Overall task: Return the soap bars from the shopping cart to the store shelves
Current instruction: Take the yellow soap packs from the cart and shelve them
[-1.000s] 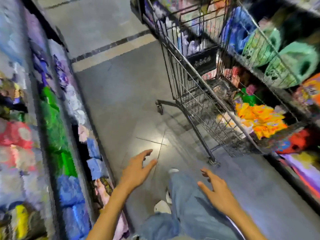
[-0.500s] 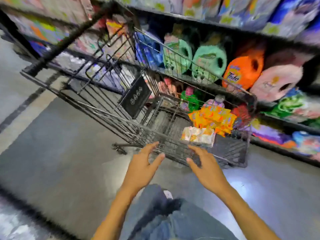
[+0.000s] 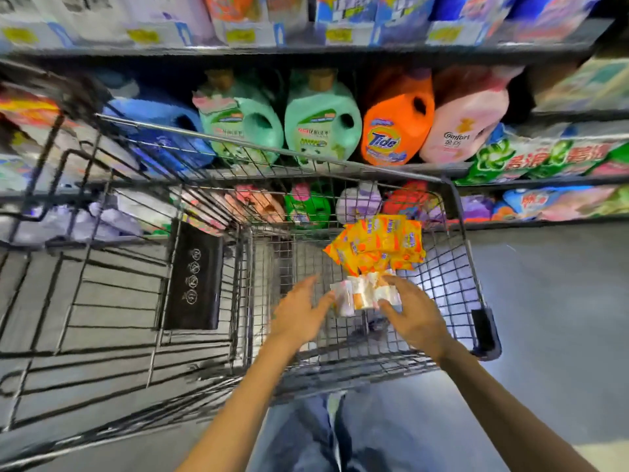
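A wire shopping cart [image 3: 456, 212] stands against the shelves. Inside its front end lie several yellow-wrapped soap bars [image 3: 377, 245] in a heap and, nearer me, a few white-and-orange wrapped soap bars [image 3: 362, 296]. Both my hands reach down into the cart. My left hand [image 3: 299, 313] is at the left side of the white bars with straight fingers touching them. My right hand [image 3: 413, 311] is at their right side, fingers spread over the pack's edge. Neither hand plainly grips them.
Shelves [image 3: 306, 51] behind the cart hold big detergent jugs: blue, green [image 3: 323, 120], orange [image 3: 396, 126] and pink. Lower shelves carry bags and small bottles. The cart's folded child seat with a black panel [image 3: 195, 277] is at left. Grey floor [image 3: 558, 301] lies right.
My view swung from the aisle floor to straight over the cart. Both hands went from hovering before the cart to inside it, at either side of the white soap bars.
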`<state>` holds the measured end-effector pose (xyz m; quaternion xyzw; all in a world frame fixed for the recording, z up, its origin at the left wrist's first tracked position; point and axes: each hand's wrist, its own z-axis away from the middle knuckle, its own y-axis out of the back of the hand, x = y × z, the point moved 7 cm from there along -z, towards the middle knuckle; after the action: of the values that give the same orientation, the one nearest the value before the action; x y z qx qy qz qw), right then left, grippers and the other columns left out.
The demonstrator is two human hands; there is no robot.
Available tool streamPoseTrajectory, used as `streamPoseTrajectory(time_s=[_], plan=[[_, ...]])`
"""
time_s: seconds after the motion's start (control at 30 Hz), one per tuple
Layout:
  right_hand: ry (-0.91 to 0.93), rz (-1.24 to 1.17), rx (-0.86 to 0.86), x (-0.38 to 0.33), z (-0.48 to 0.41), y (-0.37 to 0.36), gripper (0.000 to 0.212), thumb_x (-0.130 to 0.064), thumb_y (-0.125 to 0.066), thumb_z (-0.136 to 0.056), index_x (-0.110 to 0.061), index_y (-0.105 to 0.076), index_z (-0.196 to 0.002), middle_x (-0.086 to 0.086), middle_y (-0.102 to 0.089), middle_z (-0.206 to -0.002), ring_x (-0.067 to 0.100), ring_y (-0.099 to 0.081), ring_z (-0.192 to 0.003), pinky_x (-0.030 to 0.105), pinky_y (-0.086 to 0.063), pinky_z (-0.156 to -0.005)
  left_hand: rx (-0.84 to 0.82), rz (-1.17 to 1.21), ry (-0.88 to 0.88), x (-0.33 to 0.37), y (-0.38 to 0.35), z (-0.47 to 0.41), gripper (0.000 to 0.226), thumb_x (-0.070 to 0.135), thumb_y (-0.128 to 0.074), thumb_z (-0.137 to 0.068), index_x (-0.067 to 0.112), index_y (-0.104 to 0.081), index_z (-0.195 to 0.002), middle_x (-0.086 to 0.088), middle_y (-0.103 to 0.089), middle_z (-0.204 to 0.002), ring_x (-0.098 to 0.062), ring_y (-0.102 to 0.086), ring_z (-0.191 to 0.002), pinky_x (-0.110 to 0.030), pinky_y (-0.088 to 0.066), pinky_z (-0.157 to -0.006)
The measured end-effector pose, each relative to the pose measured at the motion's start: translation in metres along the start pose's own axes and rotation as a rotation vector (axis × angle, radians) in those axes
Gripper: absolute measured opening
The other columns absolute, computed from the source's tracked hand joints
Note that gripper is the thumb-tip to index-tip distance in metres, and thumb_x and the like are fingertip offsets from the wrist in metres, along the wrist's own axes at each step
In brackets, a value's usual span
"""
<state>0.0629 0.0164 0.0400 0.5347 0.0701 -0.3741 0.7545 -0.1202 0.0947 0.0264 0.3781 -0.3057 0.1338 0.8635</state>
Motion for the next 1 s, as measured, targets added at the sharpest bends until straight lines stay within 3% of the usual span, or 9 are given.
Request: streamPoseTrajectory(time_s=[0.23, 0.33, 0.43, 0.57, 0.7, 0.77, 0.83, 0.93, 1.0], plan=[[-0.287, 0.075, -0.084, 0.070, -0.080, -0.045, 0.056, -0.027, -0.059, -0.090, -0.012, -0.041, -0.141, 0.015, -0.051, -0.133, 0.032, -0.049, -0.120, 0.036, -0.041, -0.093, -0.238, 0.135, 0.219, -0.047, -0.079, -0.096, 0.064, 0.045, -0.047, -0.095, 0.008, -0.030, -0.144, -0.016, -0.049, -0.138, -0.039, -0.053, -0.117, -0.049, -0.047, -0.093], [-0.392, 0.036, -0.078, 0.098, -0.107, -0.070, 0.046, -0.026, -0.062, -0.087, -0.012, -0.051, -0.130, 0.020, -0.058, -0.120, 0.035, -0.056, -0.109, 0.036, -0.044, -0.082, -0.248, 0.048, 0.303, -0.075, -0.117, -0.125, 0.056, 0.043, -0.043, -0.096, 0.010, -0.038, -0.141, -0.014, -0.052, -0.135, -0.034, -0.051, -0.121, -0.033, -0.041, -0.097], [-0.490, -0.025, -0.023, 0.123, -0.123, -0.094, 0.045, -0.031, -0.065, -0.083, -0.013, -0.056, -0.122, 0.018, -0.062, -0.109, 0.035, -0.058, -0.102, 0.036, -0.044, -0.075, -0.258, 0.084, 0.364, -0.090, -0.150, -0.144, 0.044, 0.043, -0.044, -0.096, 0.010, -0.053, -0.123, -0.012, -0.057, -0.129, -0.030, -0.055, -0.114, -0.030, -0.041, -0.084], [-0.533, -0.013, 0.051, 0.139, -0.130, -0.112, 0.045, -0.037, -0.067, -0.079, -0.012, -0.056, -0.115, 0.012, -0.059, -0.109, 0.028, -0.051, -0.104, 0.033, -0.040, -0.073, -0.177, 0.238, 0.455, -0.108, -0.183, -0.159, 0.046, 0.045, -0.045, -0.095, 0.007, -0.055, -0.119, -0.012, -0.063, -0.115, -0.031, -0.060, -0.101, -0.031, -0.044, -0.073], [-0.603, -0.179, 0.097, 0.149, -0.128, -0.116, 0.036, -0.036, -0.073, -0.077, -0.016, -0.049, -0.094, 0.001, -0.056, -0.093, 0.020, -0.053, -0.081, 0.025, -0.033, -0.063, -0.102, 0.461, 0.569, -0.114, -0.192, -0.161, 0.046, 0.051, -0.050, -0.090, 0.011, -0.057, -0.112, -0.006, -0.064, -0.096, -0.022, -0.060, -0.082, -0.022, -0.043, -0.055], [-0.619, -0.238, 0.102, 0.149, -0.128, -0.114, 0.042, -0.034, -0.076, -0.075, -0.018, -0.042, -0.095, 0.002, -0.059, -0.093, 0.022, -0.057, -0.082, 0.028, -0.038, -0.063, -0.055, 0.495, 0.606, -0.116, -0.190, -0.158, 0.047, 0.048, -0.058, -0.087, 0.007, -0.057, -0.109, -0.007, -0.066, -0.091, -0.016, -0.059, -0.070, -0.011, -0.039, -0.042], [-0.623, -0.235, 0.074, 0.149, -0.128, -0.115, 0.047, -0.034, -0.075, -0.076, -0.016, -0.041, -0.103, 0.001, -0.058, -0.093, 0.024, -0.058, -0.087, 0.030, -0.042, -0.065, 0.048, 0.469, 0.637, -0.114, -0.183, -0.154, 0.052, 0.045, -0.067, -0.082, 0.002, -0.056, -0.108, -0.009, -0.068, -0.094, -0.015, -0.057, -0.068, -0.009, -0.036, -0.041], [-0.606, -0.236, 0.030, 0.149, -0.124, -0.119, 0.048, -0.034, -0.074, -0.077, -0.013, -0.047, -0.111, -0.003, -0.055, -0.090, 0.019, -0.056, -0.085, 0.027, -0.038, -0.066, 0.179, 0.513, 0.719, -0.105, -0.174, -0.143, 0.045, 0.029, -0.077, -0.076, 0.008, -0.048, -0.103, -0.004, -0.061, -0.086, -0.019, -0.058, -0.072, -0.019, -0.041, -0.050], [-0.599, -0.283, 0.019, 0.153, -0.121, -0.119, 0.046, -0.033, -0.076, -0.076, -0.013, -0.051, -0.109, -0.001, -0.061, -0.092, 0.021, -0.062, -0.089, 0.026, -0.039, -0.067, 0.169, 0.573, 0.789, -0.101, -0.174, -0.136, 0.055, 0.030, -0.079, -0.074, 0.011, -0.049, -0.115, -0.001, -0.063, -0.095, -0.019, -0.060, -0.078, -0.020, -0.046, -0.053]])
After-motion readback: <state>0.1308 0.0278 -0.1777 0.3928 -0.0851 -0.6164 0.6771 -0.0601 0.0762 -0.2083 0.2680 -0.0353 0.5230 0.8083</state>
